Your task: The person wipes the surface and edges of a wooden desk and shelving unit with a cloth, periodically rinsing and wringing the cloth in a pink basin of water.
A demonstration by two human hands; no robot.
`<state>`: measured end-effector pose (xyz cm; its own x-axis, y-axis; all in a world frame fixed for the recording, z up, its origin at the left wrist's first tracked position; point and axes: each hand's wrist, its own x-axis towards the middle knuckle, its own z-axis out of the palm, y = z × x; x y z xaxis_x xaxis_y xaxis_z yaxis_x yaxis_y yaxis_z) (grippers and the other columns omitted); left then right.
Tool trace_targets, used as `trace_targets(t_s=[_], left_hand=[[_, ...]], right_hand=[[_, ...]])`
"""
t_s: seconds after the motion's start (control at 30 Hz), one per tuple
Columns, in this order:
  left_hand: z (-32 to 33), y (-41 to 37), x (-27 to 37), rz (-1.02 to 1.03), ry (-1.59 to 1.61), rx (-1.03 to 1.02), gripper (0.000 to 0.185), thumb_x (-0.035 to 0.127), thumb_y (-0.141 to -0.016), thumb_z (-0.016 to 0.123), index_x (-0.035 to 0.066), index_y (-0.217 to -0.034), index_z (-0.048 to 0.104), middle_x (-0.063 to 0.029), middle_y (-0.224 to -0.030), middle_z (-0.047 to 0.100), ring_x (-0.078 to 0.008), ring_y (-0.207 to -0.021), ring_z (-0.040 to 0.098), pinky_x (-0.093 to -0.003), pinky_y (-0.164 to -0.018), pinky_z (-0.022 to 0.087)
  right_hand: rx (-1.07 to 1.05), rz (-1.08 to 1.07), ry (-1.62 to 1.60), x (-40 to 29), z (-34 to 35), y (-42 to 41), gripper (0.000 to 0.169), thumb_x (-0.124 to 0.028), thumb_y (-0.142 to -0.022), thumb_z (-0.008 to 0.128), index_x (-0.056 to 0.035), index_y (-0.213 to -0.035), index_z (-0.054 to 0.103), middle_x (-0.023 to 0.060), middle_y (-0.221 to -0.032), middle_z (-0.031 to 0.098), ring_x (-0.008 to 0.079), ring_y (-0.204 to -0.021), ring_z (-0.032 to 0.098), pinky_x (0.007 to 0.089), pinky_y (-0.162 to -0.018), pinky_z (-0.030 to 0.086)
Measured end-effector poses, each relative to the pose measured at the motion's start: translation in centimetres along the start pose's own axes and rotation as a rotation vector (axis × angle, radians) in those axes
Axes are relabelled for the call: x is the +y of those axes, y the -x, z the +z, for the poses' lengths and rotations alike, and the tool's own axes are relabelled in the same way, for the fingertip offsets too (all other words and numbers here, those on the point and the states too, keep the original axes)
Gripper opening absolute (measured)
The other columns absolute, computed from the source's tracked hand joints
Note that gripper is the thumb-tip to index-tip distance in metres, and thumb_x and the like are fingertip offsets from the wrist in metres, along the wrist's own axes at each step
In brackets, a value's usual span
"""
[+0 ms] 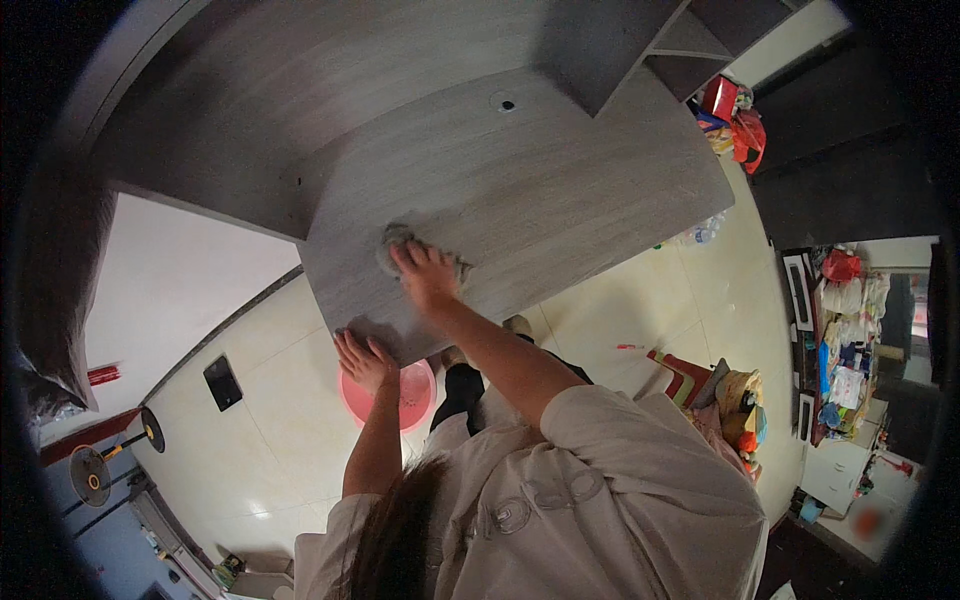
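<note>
Under my right hand is a bunched grey-green cloth, pressed onto a grey wood-grain desktop. The fingers spread over the cloth and cover much of it. My left hand rests with its fingers apart at the desktop's near left corner and holds nothing. Below that hand, a pink plastic basin stands on the floor, partly hidden by the hand and forearm. A cable hole shows towards the back of the desktop.
An upright side panel borders the desktop's left, and shelf compartments rise at its back right. A dark flat device lies on the tiled floor. Fabric items are piled at right. Bags sit past the desk's far right end.
</note>
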<state>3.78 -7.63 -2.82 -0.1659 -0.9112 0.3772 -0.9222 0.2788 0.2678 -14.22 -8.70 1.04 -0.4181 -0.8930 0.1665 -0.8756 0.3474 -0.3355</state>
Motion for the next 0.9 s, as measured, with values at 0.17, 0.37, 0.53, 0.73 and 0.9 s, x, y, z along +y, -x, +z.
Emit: trace_targets(t_s=[0.17,0.37,0.53,0.73,0.9], left_hand=[[0.3,0.0,-0.3,0.043,0.005,0.02,0.05,0.038,-0.086,0.032,0.002,-0.121,0.036,-0.0158,-0.126,0.037,-0.0304,-0.117,0.035,-0.042,-0.094,0.028],[-0.3,-0.1,0.0,-0.001,-0.018,-0.024,0.051,0.04,-0.087,0.029,0.003,-0.121,0.036,-0.0156,-0.126,0.037,-0.0305,-0.117,0.034,-0.041,-0.096,0.027],[0.0,0.1,-0.5,0.024,-0.018,0.004,0.051,0.04,-0.087,0.029,0.003,-0.121,0.036,-0.0156,-0.125,0.038,-0.0303,-0.116,0.035,-0.0414,-0.096,0.028],[1.0,0.2,-0.5,0.048,-0.022,0.018,0.05,0.039,-0.087,0.031,0.003,-0.121,0.036,-0.0154,-0.126,0.038,-0.0302,-0.116,0.036,-0.0423,-0.094,0.028],[0.7,0.3,-0.9,0.029,-0.039,0.011,0.05,0.038,-0.087,0.032,0.004,-0.122,0.035,-0.015,-0.126,0.038,-0.0296,-0.117,0.035,-0.0425,-0.094,0.028]], right_hand=[[0.084,0.224,0.061,9.7,-1.6,-2.3,0.058,-0.021,-0.072,0.058,-0.0243,-0.124,0.035,0.0041,-0.122,0.04,0.0283,-0.106,0.041,0.0436,-0.083,0.037],[0.084,0.442,0.11,19.9,-5.7,-3.1,0.059,-0.025,-0.073,0.059,-0.0249,-0.126,0.032,0.0046,-0.125,0.038,0.0285,-0.112,0.037,0.0444,-0.086,0.036],[0.105,0.526,0.133,23.6,-7.9,-3.3,0.06,-0.026,-0.074,0.059,-0.0249,-0.127,0.031,0.0049,-0.126,0.037,0.0281,-0.113,0.036,0.0439,-0.088,0.033],[0.132,0.424,0.233,20.3,-5.2,-1.8,0.058,-0.021,-0.074,0.057,-0.0234,-0.127,0.033,0.007,-0.123,0.039,0.0284,-0.105,0.041,0.0436,-0.085,0.034],[-0.034,0.068,0.121,7.4,-1.8,2.4,0.052,-0.019,-0.075,0.051,-0.0236,-0.124,0.036,0.0067,-0.119,0.042,0.0273,-0.1,0.043,0.0429,-0.08,0.036]])
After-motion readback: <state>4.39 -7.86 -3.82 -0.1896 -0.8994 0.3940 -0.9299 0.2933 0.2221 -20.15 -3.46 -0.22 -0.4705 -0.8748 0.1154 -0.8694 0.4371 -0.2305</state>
